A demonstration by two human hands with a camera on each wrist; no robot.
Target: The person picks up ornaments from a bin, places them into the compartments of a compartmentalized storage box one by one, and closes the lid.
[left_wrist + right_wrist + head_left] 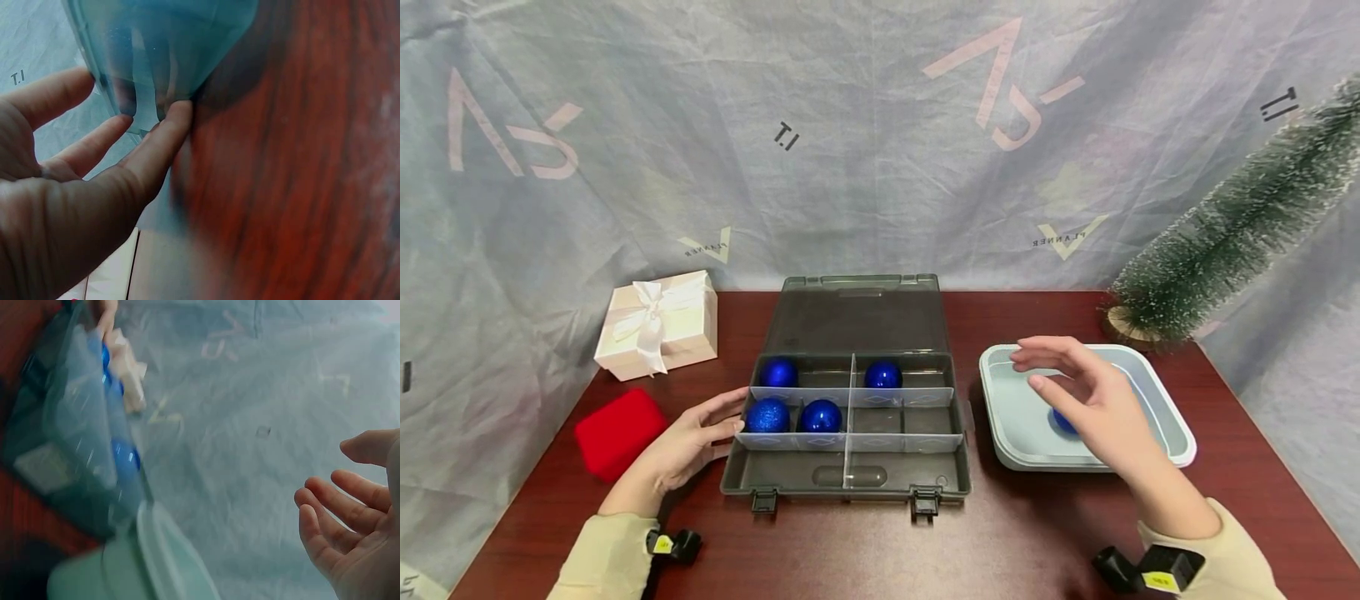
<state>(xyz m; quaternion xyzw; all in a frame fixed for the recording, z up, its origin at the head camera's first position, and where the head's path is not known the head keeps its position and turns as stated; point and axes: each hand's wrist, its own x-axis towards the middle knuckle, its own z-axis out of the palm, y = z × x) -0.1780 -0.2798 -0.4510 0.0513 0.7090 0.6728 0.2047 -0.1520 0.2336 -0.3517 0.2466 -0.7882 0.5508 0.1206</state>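
Observation:
A grey see-through divider box (906, 475) lies with its lid (861, 321) raised at the back. Blue balls sit in it: a glittery one (767, 414) and a shiny one (822, 416) in the middle-left compartment, one (778, 372) back left, another (883, 374) back right. My left hand (688, 442) touches the box's left side with its fingertips, seen close up in the left wrist view. Above the pale blue basin (1022, 458) hovers my right hand (1093, 400), fingers apart, holding nothing. Under it a blue ball (1062, 422) lies in the basin, partly hidden.
A white gift box (688, 321) with a ribbon stands at the back left. In front of it is a red box (617, 429), near my left forearm. Behind the basin, a small frosted tree (1210, 242) leans at the back right. A printed cloth hangs behind the table.

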